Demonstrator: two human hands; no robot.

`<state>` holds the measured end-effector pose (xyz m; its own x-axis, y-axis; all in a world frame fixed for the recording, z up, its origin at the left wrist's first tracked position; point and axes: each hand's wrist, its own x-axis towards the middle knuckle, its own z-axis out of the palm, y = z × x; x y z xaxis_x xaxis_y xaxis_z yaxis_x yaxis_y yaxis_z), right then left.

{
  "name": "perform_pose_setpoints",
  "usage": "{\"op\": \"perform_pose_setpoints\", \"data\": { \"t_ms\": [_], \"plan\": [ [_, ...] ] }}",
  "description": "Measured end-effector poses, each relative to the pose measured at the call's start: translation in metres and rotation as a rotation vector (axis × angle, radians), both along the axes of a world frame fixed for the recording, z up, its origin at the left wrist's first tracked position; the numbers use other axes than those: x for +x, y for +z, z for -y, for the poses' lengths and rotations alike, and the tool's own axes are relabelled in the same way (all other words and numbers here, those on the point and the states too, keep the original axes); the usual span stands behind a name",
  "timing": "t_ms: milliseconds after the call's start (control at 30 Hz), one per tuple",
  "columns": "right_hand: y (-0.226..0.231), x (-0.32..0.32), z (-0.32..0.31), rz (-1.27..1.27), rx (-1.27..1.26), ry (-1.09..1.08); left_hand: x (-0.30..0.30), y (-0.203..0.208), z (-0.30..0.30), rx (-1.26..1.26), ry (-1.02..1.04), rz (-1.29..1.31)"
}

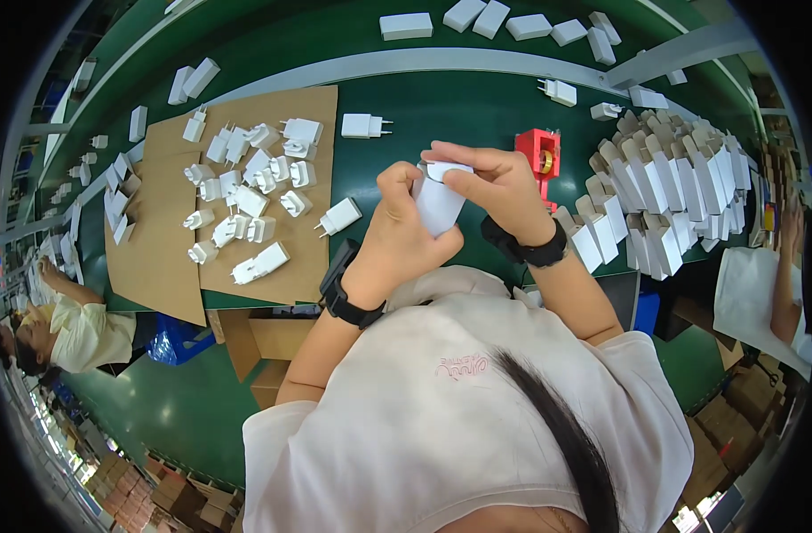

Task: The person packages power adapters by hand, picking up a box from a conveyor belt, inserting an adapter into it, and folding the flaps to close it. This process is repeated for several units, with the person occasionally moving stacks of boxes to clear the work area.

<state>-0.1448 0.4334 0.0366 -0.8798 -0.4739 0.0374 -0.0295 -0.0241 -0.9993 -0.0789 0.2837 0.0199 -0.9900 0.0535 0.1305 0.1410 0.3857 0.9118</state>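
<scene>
A small white carton [439, 209] is held upright in front of my chest. My left hand [390, 240] wraps round its body, thumb near the top. My right hand [504, 185] pinches the carton's upper end, fingers over the flap. What is inside the carton cannot be seen. Left of my hands, many white plug-in chargers [249, 202] lie loosely on a brown cardboard sheet [171, 266]. One charger [339, 217] rests at the sheet's right edge beside my left wrist, and another [363, 126] sits farther off on the green table.
A red tape dispenser [539, 155] stands just beyond my right hand. Rows of open white cartons [659, 191] are packed at the right. Closed cartons [406, 27] lie along the far green belt behind a metal rail [424, 60]. Other people sit at both sides.
</scene>
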Motion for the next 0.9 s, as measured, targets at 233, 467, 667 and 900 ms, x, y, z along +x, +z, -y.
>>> {"op": "perform_pose_setpoints", "data": {
  "t_ms": [233,467,667,900],
  "plan": [
    [0.001,-0.001,-0.007,0.220,0.003,0.125,0.004,0.004,-0.002,-0.099,0.019,-0.064],
    [-0.015,0.010,-0.008,-0.058,0.011,0.183,-0.006,-0.004,0.002,-0.099,-0.022,-0.028],
    [-0.024,-0.027,0.008,-0.055,0.258,0.126,-0.029,-0.020,0.004,0.005,0.123,0.092],
    [-0.144,-0.231,0.086,0.083,0.293,-0.386,-0.035,-0.037,0.032,0.136,0.554,0.031]
  ]
}}
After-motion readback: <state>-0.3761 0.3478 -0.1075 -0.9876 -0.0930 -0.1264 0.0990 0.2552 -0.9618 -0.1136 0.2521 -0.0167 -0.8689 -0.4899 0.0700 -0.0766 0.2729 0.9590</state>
